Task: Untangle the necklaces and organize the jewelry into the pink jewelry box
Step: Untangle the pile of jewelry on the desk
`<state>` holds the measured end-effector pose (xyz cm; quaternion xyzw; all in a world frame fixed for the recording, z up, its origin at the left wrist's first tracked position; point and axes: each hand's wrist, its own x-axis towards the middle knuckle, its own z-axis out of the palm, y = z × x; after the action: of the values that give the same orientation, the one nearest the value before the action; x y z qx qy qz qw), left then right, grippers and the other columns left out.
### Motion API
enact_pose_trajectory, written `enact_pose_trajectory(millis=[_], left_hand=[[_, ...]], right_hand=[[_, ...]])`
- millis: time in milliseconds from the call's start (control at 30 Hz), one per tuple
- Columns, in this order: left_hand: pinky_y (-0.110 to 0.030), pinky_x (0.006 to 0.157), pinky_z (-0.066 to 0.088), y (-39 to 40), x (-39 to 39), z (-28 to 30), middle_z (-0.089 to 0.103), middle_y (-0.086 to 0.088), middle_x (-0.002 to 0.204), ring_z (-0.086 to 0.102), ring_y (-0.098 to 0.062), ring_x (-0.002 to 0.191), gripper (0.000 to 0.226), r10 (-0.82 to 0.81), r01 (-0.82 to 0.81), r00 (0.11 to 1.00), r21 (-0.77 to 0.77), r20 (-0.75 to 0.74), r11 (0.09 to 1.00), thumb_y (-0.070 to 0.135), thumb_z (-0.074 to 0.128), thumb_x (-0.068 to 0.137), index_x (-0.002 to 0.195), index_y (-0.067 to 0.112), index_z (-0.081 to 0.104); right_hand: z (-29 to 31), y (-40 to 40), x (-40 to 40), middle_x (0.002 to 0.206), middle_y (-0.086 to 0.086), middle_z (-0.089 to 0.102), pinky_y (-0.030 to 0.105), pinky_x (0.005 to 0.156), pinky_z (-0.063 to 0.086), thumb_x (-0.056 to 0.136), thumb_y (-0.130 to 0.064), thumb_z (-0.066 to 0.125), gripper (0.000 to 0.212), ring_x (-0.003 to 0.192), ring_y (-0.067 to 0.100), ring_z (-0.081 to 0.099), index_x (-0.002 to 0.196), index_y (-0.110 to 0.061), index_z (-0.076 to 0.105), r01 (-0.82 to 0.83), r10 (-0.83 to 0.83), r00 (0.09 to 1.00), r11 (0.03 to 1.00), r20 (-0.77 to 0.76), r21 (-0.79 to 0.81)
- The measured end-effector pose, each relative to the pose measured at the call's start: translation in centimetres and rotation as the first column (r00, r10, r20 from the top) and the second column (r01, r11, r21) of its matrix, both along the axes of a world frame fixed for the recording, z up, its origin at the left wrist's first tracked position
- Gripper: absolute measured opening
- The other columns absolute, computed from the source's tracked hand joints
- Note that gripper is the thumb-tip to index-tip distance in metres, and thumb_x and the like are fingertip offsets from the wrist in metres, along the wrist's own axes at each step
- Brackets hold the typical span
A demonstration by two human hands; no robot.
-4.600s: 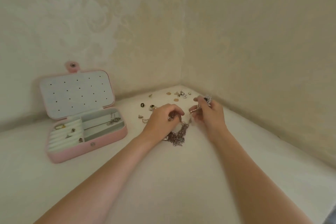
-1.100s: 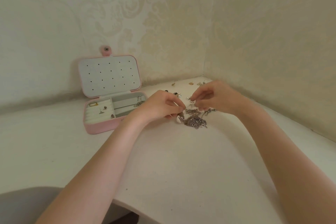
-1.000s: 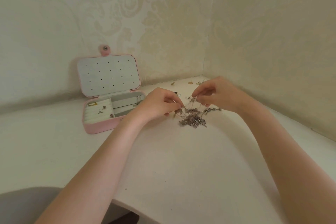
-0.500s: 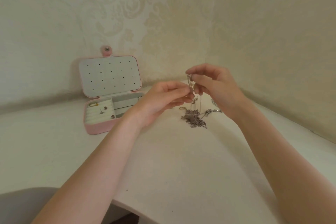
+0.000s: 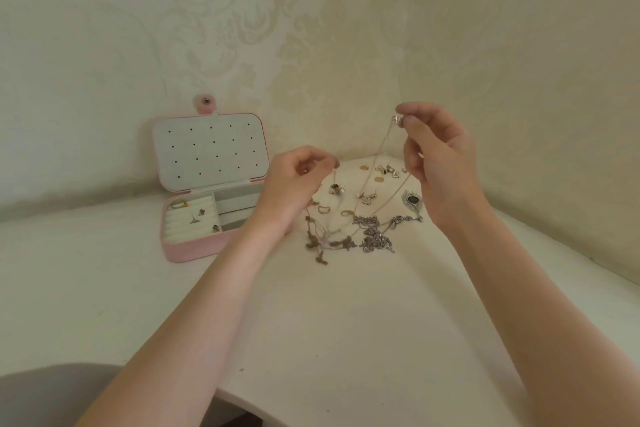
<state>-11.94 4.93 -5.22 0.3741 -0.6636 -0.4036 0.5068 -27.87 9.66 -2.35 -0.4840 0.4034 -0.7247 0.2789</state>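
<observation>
Both hands (image 5: 367, 166) pinch thin silvery chains (image 5: 375, 163) above knotted tangle (image 5: 349, 236).

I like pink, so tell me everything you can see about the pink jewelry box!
The pink jewelry box sits open on the white table, left of the left hand, near the wall. Its lid stands upright, lined pale with rows of small dark holes, with a snap tab on top. Inside, left, pale ring rolls hold a few small pieces; right are long, pale compartments, partly hidden by the hand. Nothing visibly touches it.
</observation>
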Motion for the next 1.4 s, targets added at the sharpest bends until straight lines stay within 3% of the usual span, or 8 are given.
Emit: enact_pose_trajectory(millis=[267, 467, 633, 800, 933, 1100, 1267, 1400], left_hand=[[-0.018, 0.037, 0.023, -0.1, 0.2, 0.3, 0.046, 0.012, 0.050, 0.031, -0.007, 0.040, 0.016, 0.175, -0.193, 0.950, -0.044, -0.259, 0.980, 0.011, 0.052, 0.091, 0.079, 0.015, 0.061], [-0.022, 0.053, 0.036, -0.1, 0.0, -0.3, 0.059, 0.008, 0.066, 0.044, -0.005, 0.050, 0.020, 0.182, -0.176, 0.983, -0.170, 0.025, 0.970, 0.017, 0.056, 0.088, 0.072, 0.027, 0.064], [-0.025, 0.080, 0.046, -0.1, -0.2, -1.0, 0.066, 0.023, 0.094, 0.056, 0.012, 0.081, 0.015, 0.008, 0.021, 0.974, -0.124, 0.226, 0.992, 0.027, 0.058, 0.089, 0.082, 0.033, 0.070], [-0.040, 0.110, 0.022, -0.2, 0.0, -0.7, 0.066, 0.018, 0.113, 0.047, -0.004, 0.124, 0.034, -0.354, 0.350, 0.934, 0.070, 0.051, 0.934, 0.051, 0.050, 0.088, 0.070, 0.031, 0.071], [-0.040, 0.103, 0.038, 0.1, 0.4, -0.5, 0.072, 0.008, 0.102, 0.060, -0.011, 0.103, 0.031, -0.411, 0.410, 0.911, 0.114, -0.016, 0.905, 0.043, 0.061, 0.077, 0.082, 0.014, 0.071], [-0.020, 0.054, 0.047, 0.0, 0.3, -0.6, 0.073, -0.001, 0.075, 0.067, -0.015, 0.066, 0.021, -0.271, 0.261, 0.961, 0.152, 0.051, 0.953, 0.019, 0.053, 0.093, 0.077, 0.013, 0.065], [-0.026, 0.064, 0.043, -0.4, 1.0, -1.8, 0.069, 0.012, 0.074, 0.059, -0.008, 0.069, 0.026, 0.251, -0.046, 0.843, -0.401, 0.476, 0.915, 0.032, 0.053, 0.093, 0.074, 0.022, 0.069], [-0.022, 0.067, 0.045, 0.3, 0.6, -0.9, 0.068, 0.010, 0.071, 0.057, -0.009, 0.061, 0.025, 0.029, -0.014, 0.995, -0.163, 0.091, 0.987, 0.021, 0.055, 0.092, 0.071, 0.018, 0.067]], right_hand=[[0.1, -0.3, -0.4, 0.081, -0.004, 0.056, 0.016, 0.038, 0.024, 0.092, -0.001, 0.050, 0.021, 0.039, 0.006, 0.029, 0.085, -0.016, 0.063, 0.056, -0.056, 0.998, 0.998, 0.015, -0.014], [2.1, -1.4, 1.2, 0.069, -0.008, 0.056, 0.012, 0.037, 0.024, 0.089, 0.001, 0.054, 0.018, 0.036, 0.001, 0.030, 0.086, -0.013, 0.066, -0.032, 0.035, 0.993, 0.999, -0.109, 0.030], [6.6, -2.4, 3.5, 0.076, 0.002, 0.058, 0.014, 0.035, 0.022, 0.088, 0.003, 0.053, 0.019, 0.034, 0.002, 0.029, 0.085, -0.012, 0.065, -0.030, 0.029, 0.999, 0.999, -0.044, -0.035], [10.0, -2.7, 3.4, 0.073, 0.002, 0.058, 0.017, 0.034, 0.021, 0.088, 0.003, 0.052, 0.019, 0.033, 0.004, 0.026, 0.082, -0.011, 0.064, 0.011, -0.010, 1.000, 0.999, 0.010, -0.050], [12.9, -2.4, 2.8, 0.076, 0.004, 0.057, 0.015, 0.035, 0.022, 0.088, 0.004, 0.053, 0.021, 0.032, 0.001, 0.032, 0.080, -0.012, 0.063, 0.109, -0.105, 0.994, 0.986, 0.036, -0.127], [14.0, -2.6, 2.1, 0.072, 0.000, 0.059, 0.011, 0.044, 0.030, 0.085, 0.006, 0.054, 0.024, 0.039, -0.003, 0.040, 0.075, -0.015, 0.063, 0.193, -0.203, 0.979, 0.957, -0.026, -0.216], [12.3, -2.2, 1.5, 0.067, 0.000, 0.057, 0.011, 0.037, 0.023, 0.083, 0.005, 0.055, 0.026, 0.033, -0.001, 0.035, 0.072, -0.018, 0.063, 0.149, -0.168, 0.939, 0.985, -0.301, -0.085], [10.3, -1.6, 0.6, 0.065, 0.001, 0.053, 0.015, 0.034, 0.023, 0.084, 0.005, 0.053, 0.024, 0.032, 0.003, 0.034, 0.075, -0.014, 0.063, 0.149, -0.151, 0.946, 0.988, -0.286, -0.027]])
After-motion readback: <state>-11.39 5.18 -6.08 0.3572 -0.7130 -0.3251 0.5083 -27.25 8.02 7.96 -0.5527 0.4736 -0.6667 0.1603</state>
